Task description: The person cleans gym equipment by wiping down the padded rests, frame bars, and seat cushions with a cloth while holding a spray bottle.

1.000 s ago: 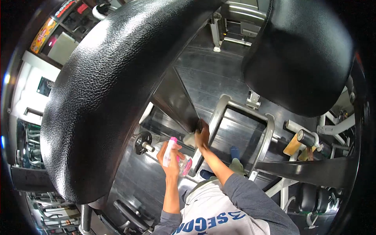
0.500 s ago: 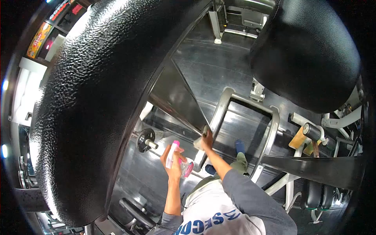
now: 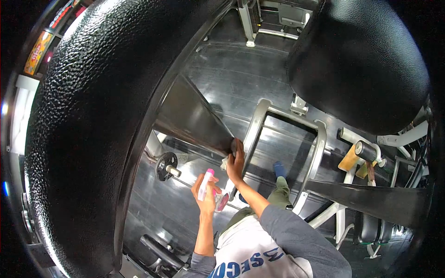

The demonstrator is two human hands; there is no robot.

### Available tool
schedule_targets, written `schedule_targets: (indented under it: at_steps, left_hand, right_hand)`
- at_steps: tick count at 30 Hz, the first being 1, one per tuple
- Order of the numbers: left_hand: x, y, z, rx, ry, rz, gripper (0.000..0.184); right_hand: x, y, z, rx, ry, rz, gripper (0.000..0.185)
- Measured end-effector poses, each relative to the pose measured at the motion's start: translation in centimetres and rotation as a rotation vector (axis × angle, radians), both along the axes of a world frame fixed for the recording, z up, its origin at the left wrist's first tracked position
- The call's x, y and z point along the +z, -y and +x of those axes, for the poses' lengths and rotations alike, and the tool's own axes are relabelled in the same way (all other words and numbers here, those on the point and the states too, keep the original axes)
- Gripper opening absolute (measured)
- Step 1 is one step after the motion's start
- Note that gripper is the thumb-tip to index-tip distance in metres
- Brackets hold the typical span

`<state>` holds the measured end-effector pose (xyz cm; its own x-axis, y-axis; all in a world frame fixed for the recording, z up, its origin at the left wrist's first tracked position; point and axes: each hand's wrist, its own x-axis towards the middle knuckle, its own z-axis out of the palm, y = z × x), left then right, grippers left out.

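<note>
My left hand is wrapped round a clear spray bottle with a pink and white spray head, held upside of my waist at the lower middle. Up and to the right of it, my right hand presses a pale cloth against the lower end of a dark flat machine arm. Most of the cloth is hidden behind my fingers. This arm runs down from beneath a large black padded cushion that fills the left of the view.
A second black pad hangs at the upper right. Below it stands a silver tubular frame over the dark floor. A black weight plate sits left of my hands. Another dark arm reaches in from the right.
The view has shifted, and the large cushion fills more of the left side. My right hand and the cloth have moved slightly along the end of the machine arm. My left hand still holds the bottle.
</note>
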<state>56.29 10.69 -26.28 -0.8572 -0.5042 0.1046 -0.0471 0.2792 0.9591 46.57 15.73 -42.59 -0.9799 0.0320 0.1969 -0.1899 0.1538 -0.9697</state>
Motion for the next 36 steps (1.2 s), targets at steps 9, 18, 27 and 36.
schedule_targets:
  at_steps: [9,18,27,36]
  left_hand:
    - [2.7,-2.6,-2.5,-0.046,0.007,0.107,0.022]
    - [11.5,-6.5,-10.1,-0.203,-0.215,0.232,0.027]
    - [20.1,-10.3,-21.5,-0.223,-0.437,0.101,0.022]
    - [20.3,-10.5,-28.6,-0.253,-0.51,0.008,0.024]
  right_hand:
    - [-8.4,-3.9,-4.4,0.221,0.706,-0.492,0.038]
    - [29.0,-18.2,-12.2,0.56,0.127,-0.486,0.046]
    - [45.0,-26.0,-13.0,0.285,-0.643,0.408,0.053]
    - [54.3,-23.9,-16.5,0.228,-1.051,0.908,0.032]
